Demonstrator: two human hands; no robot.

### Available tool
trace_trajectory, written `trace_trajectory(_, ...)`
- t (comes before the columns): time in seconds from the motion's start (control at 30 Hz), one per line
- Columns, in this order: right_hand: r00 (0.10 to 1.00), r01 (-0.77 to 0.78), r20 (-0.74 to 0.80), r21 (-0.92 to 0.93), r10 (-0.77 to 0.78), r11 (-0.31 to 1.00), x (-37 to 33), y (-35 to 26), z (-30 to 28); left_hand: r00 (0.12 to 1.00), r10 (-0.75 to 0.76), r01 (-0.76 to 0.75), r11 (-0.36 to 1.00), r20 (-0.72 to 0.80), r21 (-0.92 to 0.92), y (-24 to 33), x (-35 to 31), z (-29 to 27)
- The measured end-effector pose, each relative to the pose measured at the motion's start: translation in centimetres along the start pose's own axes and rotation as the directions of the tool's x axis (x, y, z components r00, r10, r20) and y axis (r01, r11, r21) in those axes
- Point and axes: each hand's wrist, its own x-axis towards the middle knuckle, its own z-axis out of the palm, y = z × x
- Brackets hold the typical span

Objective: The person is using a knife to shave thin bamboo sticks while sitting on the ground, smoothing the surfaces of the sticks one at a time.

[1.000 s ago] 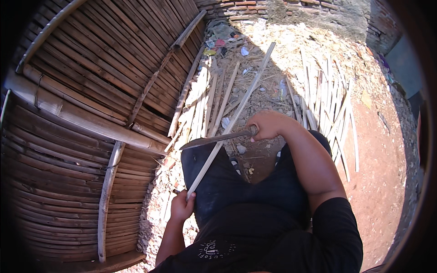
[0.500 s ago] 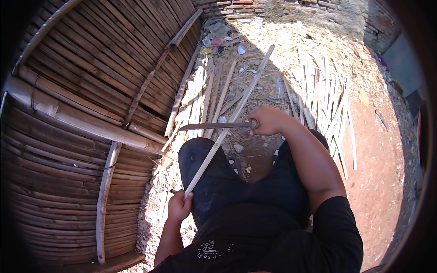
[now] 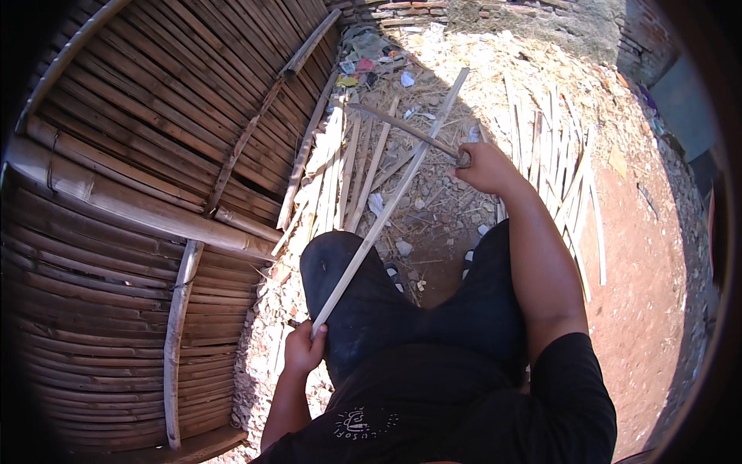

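A long pale bamboo strip (image 3: pixel 384 216) slants from beside my left thigh up and away to the right, passing over that thigh. My left hand (image 3: pixel 304 348) is closed round its near end, thumb on top. My right hand (image 3: pixel 485 168) grips the handle of a long-bladed machete (image 3: pixel 402 126), arm stretched forward. The blade points to the far left and crosses the strip towards its far end; it appears to lie against the strip. Most of the handle is hidden in my fist.
On my left stands a bamboo slat wall (image 3: pixel 147 193) with thick poles. Several split strips (image 3: pixel 553 162) lie piled at the right, and more strips (image 3: pixel 362 166) lie ahead by the wall. Scraps of litter (image 3: pixel 363 66) and a brick wall (image 3: pixel 410 14) are at the back.
My right hand has moved the machete forward along the strip, away from my knees, and the blade is now tilted with its tip farther off. My left hand stays at the near end.
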Motion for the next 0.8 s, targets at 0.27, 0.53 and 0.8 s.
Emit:
trace_trajectory(0.27, 0.820, 0.413, 0.477, -0.113, -0.315, 0.904, -2.5, -5.9, 3.5, 0.996, -0.029, 0.036, 0.995, 0.080, -0.088, -1.5, 0.0, -0.6)
trace_trajectory(0.53, 0.920, 0.228, 0.343, -0.072, -0.190, 0.971, -0.2, -2.1, 2.2, 0.986, -0.021, 0.060, 0.971, 0.168, -0.233, -1.5, 0.4, -1.0)
trace_trajectory(0.8, 0.947, 0.176, 0.274, 0.004, -0.170, 0.984, -0.3, -1.1, 2.2, 0.988, -0.015, 0.049, 0.974, 0.155, -0.220, -1.3, 0.5, -1.0)
